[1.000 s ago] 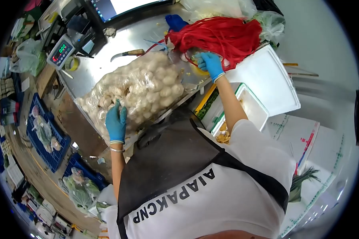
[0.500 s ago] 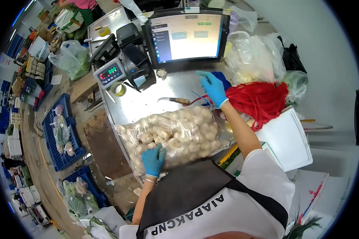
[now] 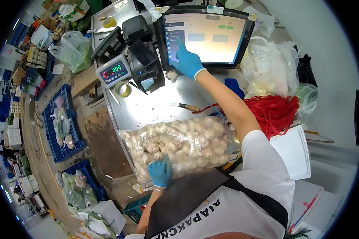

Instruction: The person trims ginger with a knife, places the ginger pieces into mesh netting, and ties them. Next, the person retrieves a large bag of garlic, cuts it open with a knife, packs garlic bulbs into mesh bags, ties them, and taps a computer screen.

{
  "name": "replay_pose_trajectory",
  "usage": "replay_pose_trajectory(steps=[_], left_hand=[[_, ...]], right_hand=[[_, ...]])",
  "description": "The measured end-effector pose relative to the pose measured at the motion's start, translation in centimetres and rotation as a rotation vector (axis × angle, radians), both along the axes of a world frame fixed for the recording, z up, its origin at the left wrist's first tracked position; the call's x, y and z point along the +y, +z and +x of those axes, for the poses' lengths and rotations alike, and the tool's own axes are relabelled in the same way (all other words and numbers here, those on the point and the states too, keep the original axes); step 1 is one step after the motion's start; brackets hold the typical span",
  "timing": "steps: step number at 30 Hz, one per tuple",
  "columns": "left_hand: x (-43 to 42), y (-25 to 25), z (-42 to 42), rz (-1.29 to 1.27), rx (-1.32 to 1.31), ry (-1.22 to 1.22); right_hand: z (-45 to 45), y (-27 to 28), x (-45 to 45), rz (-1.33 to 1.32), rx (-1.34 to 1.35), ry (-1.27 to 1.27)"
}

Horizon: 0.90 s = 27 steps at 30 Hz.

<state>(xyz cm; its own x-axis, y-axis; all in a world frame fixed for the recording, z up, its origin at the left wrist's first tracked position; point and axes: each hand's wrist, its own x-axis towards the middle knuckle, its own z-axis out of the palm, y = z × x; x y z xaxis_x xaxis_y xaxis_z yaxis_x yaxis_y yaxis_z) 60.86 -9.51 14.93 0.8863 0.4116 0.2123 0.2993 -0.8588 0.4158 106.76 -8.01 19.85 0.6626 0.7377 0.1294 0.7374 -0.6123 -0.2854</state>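
Observation:
A clear plastic bag of garlic bulbs (image 3: 187, 139) lies on its side along the near edge of the metal table. My left hand (image 3: 160, 172), in a blue glove, is at the bag's near left side, its bent fingers closed on the plastic; the fingertips are partly hidden. My right hand (image 3: 187, 61), gloved the same way, reaches across to the monitor (image 3: 205, 38). Its index finger is stretched out over the left part of the lit screen; whether it touches the glass I cannot tell. A knife with a wooden handle (image 3: 192, 107) lies beyond the bag.
The scale display (image 3: 115, 70) reads 0.00, beside a black printer (image 3: 145, 65) and a tape roll (image 3: 123, 89). One loose garlic bulb (image 3: 171, 76) sits below the monitor. Red straps (image 3: 271, 113), plastic bags (image 3: 267, 71) and a white foam box (image 3: 293, 155) crowd the right side.
My right hand has moved left from above the red straps to the monitor, index finger extended. My left hand stays at the bag. The whole view has shifted slightly.

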Motion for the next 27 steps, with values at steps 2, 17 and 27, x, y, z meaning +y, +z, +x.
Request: replay_pose_trajectory(steps=[2,17,27], left_hand=[[0.0,-0.1,0.0,0.008,0.012,-0.001],[-0.1,-0.1,0.1,-0.025,0.004,-0.009],[-0.3,-0.1,-0.2,-0.018,0.031,-0.012]], right_hand=[[0.6,-0.3,0.7,0.026,-0.020,-0.039],[-3.9,-1.3,-2.4,0.131,0.221,0.042],[-3.8,-1.2,-2.7,0.077,0.235,0.034]])
